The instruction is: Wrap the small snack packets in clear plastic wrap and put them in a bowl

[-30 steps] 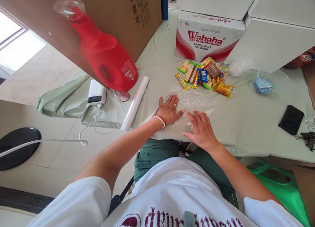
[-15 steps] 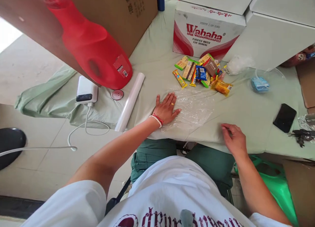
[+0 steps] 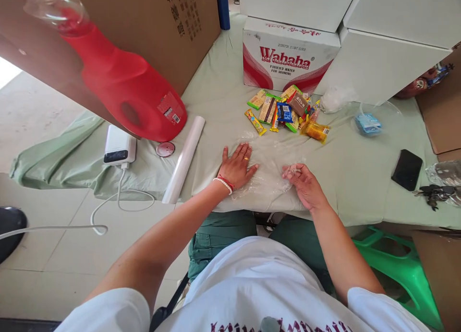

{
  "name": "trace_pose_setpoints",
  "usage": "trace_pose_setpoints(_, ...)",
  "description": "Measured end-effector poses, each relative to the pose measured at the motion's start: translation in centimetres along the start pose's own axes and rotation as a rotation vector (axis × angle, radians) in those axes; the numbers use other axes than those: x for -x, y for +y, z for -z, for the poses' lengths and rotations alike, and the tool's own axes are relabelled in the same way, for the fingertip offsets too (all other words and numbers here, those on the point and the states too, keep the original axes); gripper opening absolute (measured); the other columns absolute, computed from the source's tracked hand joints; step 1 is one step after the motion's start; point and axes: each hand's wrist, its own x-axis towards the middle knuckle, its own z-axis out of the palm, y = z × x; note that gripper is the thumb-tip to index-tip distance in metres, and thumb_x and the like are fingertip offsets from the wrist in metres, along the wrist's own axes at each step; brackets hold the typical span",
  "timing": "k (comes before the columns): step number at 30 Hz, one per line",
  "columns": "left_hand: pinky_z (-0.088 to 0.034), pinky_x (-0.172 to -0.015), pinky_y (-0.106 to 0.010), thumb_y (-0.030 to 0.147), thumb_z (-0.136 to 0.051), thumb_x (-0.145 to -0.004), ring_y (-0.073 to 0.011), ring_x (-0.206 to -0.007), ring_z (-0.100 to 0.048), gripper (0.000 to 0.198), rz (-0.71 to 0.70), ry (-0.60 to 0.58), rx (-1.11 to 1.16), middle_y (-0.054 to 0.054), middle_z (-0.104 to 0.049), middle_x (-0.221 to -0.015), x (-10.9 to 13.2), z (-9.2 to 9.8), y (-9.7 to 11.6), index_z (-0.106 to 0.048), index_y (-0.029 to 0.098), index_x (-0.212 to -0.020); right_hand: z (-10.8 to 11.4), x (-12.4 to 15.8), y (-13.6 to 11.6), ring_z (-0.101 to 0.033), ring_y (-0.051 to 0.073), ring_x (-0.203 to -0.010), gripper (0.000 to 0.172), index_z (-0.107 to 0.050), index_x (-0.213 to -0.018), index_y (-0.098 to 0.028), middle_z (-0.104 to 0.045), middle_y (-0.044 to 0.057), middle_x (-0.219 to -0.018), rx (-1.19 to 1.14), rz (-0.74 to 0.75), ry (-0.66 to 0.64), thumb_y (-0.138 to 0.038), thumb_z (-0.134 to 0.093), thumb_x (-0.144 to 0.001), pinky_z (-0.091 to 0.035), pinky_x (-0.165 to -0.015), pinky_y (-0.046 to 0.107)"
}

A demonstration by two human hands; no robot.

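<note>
A sheet of clear plastic film (image 3: 264, 166) lies on the cloth-covered table in front of me. My left hand (image 3: 237, 166) rests flat on its left part, fingers spread. At the sheet's right edge my right hand (image 3: 302, 183) pinches the film between thumb and fingers, and the film bunches up there. Just beyond the sheet is a pile of wrapped snacks (image 3: 284, 112) in yellow, green, blue, brown and red packets. A white roll (image 3: 183, 159), apparently of plastic film, lies to the left of my left hand.
A large red bottle (image 3: 133, 92) and a white power bank (image 3: 120, 145) with a cable stand at left. A Wahaha carton (image 3: 288, 56) and white boxes back the table. A black phone (image 3: 406, 170), keys (image 3: 434, 193) and a blue pack (image 3: 369, 124) lie at right. A green stool (image 3: 399, 265) stands below.
My right hand has moved left from the bare cloth onto the film's right edge and now pinches it. My left hand stays flat on the film. The view has shifted slightly.
</note>
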Motion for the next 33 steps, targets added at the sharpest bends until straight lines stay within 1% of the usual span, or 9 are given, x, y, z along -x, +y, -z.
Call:
trace_pose_setpoints(6,-0.006,-0.128,-0.069,0.059,-0.023,-0.105,-0.0314,-0.162,-0.021,0.075,-0.002,-0.003,0.010,-0.014,-0.022,-0.174,0.0,0.1,0.0,-0.026,0.016,-0.166,1.7,1.5,-1.2,-0.070,0.018,-0.078,0.063,-0.056,-0.111,-0.028,-0.059,-0.006,-0.082,-0.173,-0.286,0.095,-0.054,-0.092,-0.066,-0.061,-0.068,0.032)
trace_pose_setpoints(11,-0.007,-0.128,-0.070,0.059,-0.022,-0.105,-0.0303,-0.161,-0.022,0.075,-0.011,0.004,0.011,-0.014,-0.022,-0.174,0.1,0.1,0.0,-0.028,0.014,-0.165,3.2,3.6,-2.5,-0.050,0.006,-0.051,0.066,-0.062,-0.109,-0.024,-0.053,-0.009,-0.074,-0.263,-0.440,0.171,-0.041,-0.098,-0.057,-0.038,-0.042,0.018)
trace_pose_setpoints(16,-0.004,-0.128,-0.069,0.060,-0.023,-0.105,-0.0319,-0.162,-0.021,0.076,-0.001,-0.002,0.012,-0.014,-0.023,-0.174,0.1,0.0,0.0,-0.026,0.016,-0.166,6.2,5.6,-1.5,-0.048,0.008,-0.053,0.057,-0.066,-0.103,-0.022,-0.054,-0.006,-0.071,-0.166,-0.357,0.389,-0.044,-0.095,-0.059,-0.037,-0.044,0.020)
trace_pose_setpoints(19,-0.003,-0.128,-0.069,0.063,-0.026,-0.103,-0.0331,-0.162,-0.019,0.078,0.003,-0.017,0.006,-0.014,-0.022,-0.174,0.1,0.0,0.0,-0.024,0.017,-0.167,7.0,6.0,-1.5,-0.048,0.011,-0.055,0.040,-0.068,-0.097,-0.021,-0.054,-0.004,-0.070,0.137,-0.155,0.650,-0.047,-0.086,-0.073,-0.040,-0.048,0.024)
trace_pose_setpoints(21,-0.003,-0.128,-0.070,0.065,-0.029,-0.102,-0.0337,-0.162,-0.018,0.081,0.003,-0.021,0.001,-0.015,-0.020,-0.174,0.1,0.1,0.0,-0.023,0.017,-0.167,6.0,5.8,-2.2,-0.054,0.014,-0.063,0.027,-0.071,-0.099,-0.022,-0.059,0.000,-0.076,0.398,0.032,0.680,-0.045,-0.075,-0.087,-0.048,-0.057,0.028)
trace_pose_setpoints(25,-0.003,-0.127,-0.071,0.067,-0.028,-0.102,-0.0336,-0.162,-0.019,0.083,-0.003,-0.020,-0.011,-0.015,-0.019,-0.174,0.1,0.1,0.2,-0.022,0.016,-0.167,0.6,4.7,-3.2,-0.067,0.025,-0.108,0.029,-0.072,-0.123,-0.024,-0.070,0.012,-0.119,0.783,0.357,0.228,-0.036,-0.057,-0.102,-0.058,-0.094,0.042)
trace_pose_setpoints(28,-0.002,-0.126,-0.072,0.065,-0.027,-0.103,-0.0335,-0.162,-0.018,0.081,-0.021,-0.016,-0.024,-0.016,-0.019,-0.174,0.3,0.1,0.1,-0.022,0.016,-0.167,-3.4,4.4,-1.9,-0.050,0.029,-0.144,0.048,-0.057,-0.149,-0.021,-0.056,0.014,-0.153,0.951,0.547,-0.225,-0.032,-0.059,-0.102,-0.044,-0.119,0.051)
trace_pose_setpoints(30,0.000,-0.126,-0.073,0.064,-0.027,-0.104,-0.0334,-0.163,-0.017,0.079,-0.046,-0.010,-0.030,-0.014,-0.021,-0.174,0.5,0.2,-0.2,-0.024,0.017,-0.167,-4.5,4.9,-0.5,-0.040,0.028,-0.153,0.059,-0.048,-0.157,-0.022,-0.046,0.011,-0.163,1.025,0.602,-0.459,-0.026,-0.062,-0.100,-0.036,-0.126,0.054)
trace_pose_setpoints(33,0.002,-0.125,-0.074,0.061,-0.026,-0.105,-0.0320,-0.163,-0.018,0.073,-0.089,-0.024,-0.020,-0.012,-0.024,-0.174,0.8,0.4,-1.0,-0.027,0.021,-0.166,-3.5,6.1,0.6,-0.033,0.024,-0.157,0.066,-0.041,-0.161,-0.024,-0.039,0.009,-0.167,1.053,0.562,-0.600,-0.020,-0.062,-0.099,-0.030,-0.129,0.054)
